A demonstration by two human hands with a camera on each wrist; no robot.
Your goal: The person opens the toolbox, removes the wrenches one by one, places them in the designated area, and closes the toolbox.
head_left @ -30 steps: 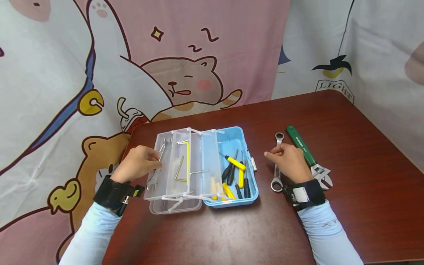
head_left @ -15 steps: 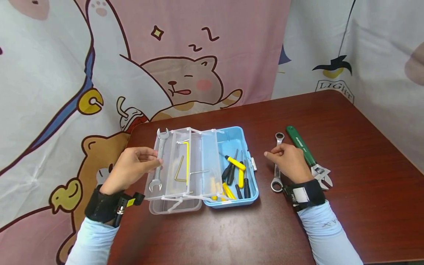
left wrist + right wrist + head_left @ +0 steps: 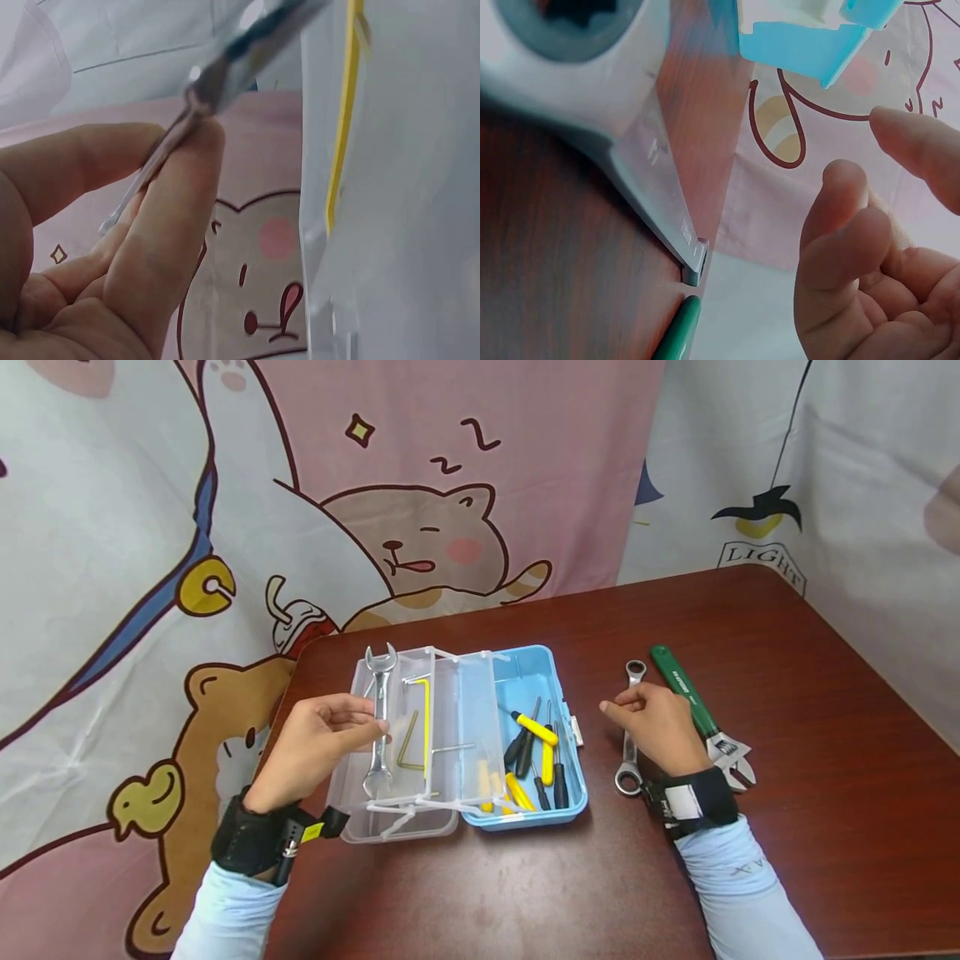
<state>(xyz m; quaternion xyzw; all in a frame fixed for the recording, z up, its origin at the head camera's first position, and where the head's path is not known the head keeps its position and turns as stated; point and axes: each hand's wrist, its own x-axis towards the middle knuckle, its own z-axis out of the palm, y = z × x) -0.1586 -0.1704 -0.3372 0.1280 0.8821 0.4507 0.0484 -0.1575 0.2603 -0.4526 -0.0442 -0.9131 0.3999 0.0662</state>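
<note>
Between thumb and fingers my left hand (image 3: pixel 315 743) pinches a silver open-end wrench (image 3: pixel 380 695), which stands lengthwise over the left clear tray (image 3: pixel 348 777) of a toolbox. The left wrist view shows the wrench (image 3: pixel 232 71) blurred at the fingertips. My right hand (image 3: pixel 660 731) hovers over a double-ended ring wrench (image 3: pixel 627 777) on the table and hides its middle. Its fingers are loosely curled, with nothing between them in the right wrist view, where the ring wrench (image 3: pixel 652 165) lies apart from them. A green-handled adjustable wrench (image 3: pixel 693 706) lies just right of that hand.
The blue toolbox (image 3: pixel 573 777) holds several yellow and black screwdrivers. Hex keys, including a yellow one (image 3: pixel 427 718), lie in its fold-out clear trays. Brown table (image 3: pixel 525 893) surrounds these things; a cartoon-printed cloth (image 3: pixel 570 460) hangs behind.
The left hand has lifted the open-end wrench from the tray's left side and carried it slightly right, with its face turned to the camera. The right hand has stayed in place.
</note>
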